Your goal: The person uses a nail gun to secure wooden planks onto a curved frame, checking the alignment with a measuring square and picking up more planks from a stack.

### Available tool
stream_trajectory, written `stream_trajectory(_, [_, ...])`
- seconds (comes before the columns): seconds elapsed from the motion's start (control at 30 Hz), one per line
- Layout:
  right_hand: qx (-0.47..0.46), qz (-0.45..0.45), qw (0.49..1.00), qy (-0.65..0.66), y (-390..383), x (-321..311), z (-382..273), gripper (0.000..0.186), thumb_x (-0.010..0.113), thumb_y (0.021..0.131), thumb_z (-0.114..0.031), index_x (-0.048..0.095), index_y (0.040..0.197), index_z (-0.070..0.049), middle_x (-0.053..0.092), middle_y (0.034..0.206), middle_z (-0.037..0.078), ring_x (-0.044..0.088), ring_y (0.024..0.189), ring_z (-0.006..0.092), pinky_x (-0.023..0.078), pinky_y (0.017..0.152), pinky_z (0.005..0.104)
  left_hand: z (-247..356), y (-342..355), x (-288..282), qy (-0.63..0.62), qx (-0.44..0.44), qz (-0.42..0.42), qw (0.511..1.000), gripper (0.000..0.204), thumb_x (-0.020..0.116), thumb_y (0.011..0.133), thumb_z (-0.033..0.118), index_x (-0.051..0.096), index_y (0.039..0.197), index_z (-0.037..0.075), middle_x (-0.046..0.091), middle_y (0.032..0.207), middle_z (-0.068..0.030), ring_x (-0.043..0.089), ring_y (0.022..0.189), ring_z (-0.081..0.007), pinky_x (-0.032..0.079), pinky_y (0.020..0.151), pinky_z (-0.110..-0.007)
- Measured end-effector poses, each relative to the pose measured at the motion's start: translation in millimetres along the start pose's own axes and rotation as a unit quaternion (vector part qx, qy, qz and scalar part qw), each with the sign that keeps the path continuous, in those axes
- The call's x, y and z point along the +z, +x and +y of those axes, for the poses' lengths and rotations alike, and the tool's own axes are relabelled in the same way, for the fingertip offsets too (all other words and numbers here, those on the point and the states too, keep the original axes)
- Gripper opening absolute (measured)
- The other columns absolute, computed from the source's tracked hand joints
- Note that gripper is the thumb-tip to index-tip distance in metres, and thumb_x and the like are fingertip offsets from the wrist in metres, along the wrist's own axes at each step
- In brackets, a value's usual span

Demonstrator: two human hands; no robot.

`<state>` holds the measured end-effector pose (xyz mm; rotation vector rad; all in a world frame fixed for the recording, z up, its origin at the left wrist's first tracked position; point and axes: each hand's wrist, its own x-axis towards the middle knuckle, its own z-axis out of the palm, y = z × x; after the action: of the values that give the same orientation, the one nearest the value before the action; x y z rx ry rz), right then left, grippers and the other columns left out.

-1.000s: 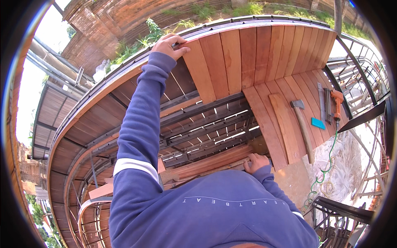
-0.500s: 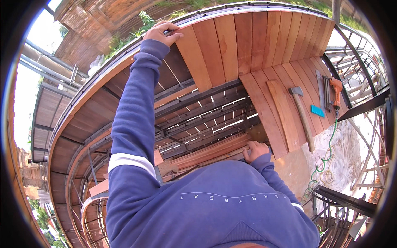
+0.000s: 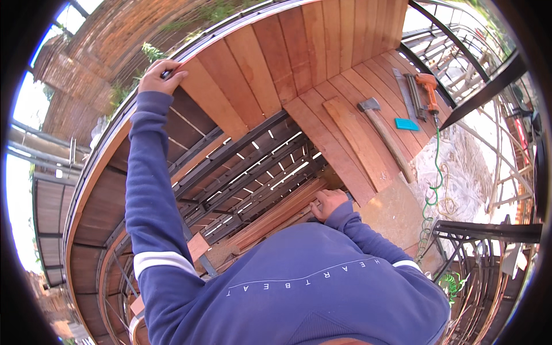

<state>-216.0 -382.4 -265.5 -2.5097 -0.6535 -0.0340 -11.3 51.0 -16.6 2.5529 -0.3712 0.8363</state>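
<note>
My left hand [image 3: 162,76] is up at the curved top rim of the wooden backrest, by the upper corner of the last fitted backrest plank [image 3: 210,95]. Its fingers and thumb are closed around the edge there, with something small and dark between them that I cannot make out. Low in front of my body, my right hand [image 3: 329,204] has its fingers curled down by a dark edge beside the stacked boards [image 3: 276,214]. What lies under those fingers is hidden. Reddish-brown seat planks [image 3: 305,121] meet the backrest planks at an angle.
On the seat planks lie a loose board [image 3: 356,144], a hatchet [image 3: 385,135], a teal block [image 3: 407,124], a handsaw [image 3: 404,95] and an orange nail gun [image 3: 427,86] with a green coiled hose [image 3: 435,172]. A dark slatted metal frame [image 3: 247,167] is exposed left of the seat.
My view has turned, so the bench and tools appear further left and higher. My left hand still touches the rim by the last plank; my right hand stays low, its fingers curled.
</note>
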Motion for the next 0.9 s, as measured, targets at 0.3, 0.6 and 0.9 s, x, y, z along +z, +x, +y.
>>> stream_trajectory(0.3, [0.205,0.132,0.947,-0.208,73,-88,53,0.06,0.072,0.075,-0.034,0.052,0.124,-0.006,0.053,0.123,0.015,0.051,0.111,0.034,0.043,0.095,0.0444,1,-2,-4,0.0,-0.054,-0.025,0.998,0.027,0.078,0.075,0.025,0.07,0.094,0.008,0.066,0.093,-0.004,0.064,0.088,-0.0184,0.049,0.082,-0.028])
stream_trajectory(0.6, [0.234,0.119,0.964,-0.032,82,-77,98,0.056,0.063,0.075,-0.023,0.055,0.126,-0.004,0.065,0.102,0.021,0.062,0.091,0.0364,0.05,0.081,0.0446,8,2,-8,0.062,-0.085,-0.052,0.993,0.033,0.077,0.074,0.038,0.071,0.097,0.015,0.066,0.098,-0.0042,0.064,0.095,-0.0235,0.05,0.085,-0.034])
stream_trajectory(0.9, [0.013,0.04,0.812,0.582,154,-96,-42,0.033,0.06,0.087,-0.007,0.055,0.117,0.006,0.068,0.098,0.014,0.065,0.085,0.0201,0.052,0.077,0.0302,12,3,-9,0.048,-0.104,-0.059,0.992,0.034,0.077,0.074,0.039,0.072,0.098,0.016,0.067,0.099,-0.0048,0.064,0.093,-0.0238,0.05,0.085,-0.035])
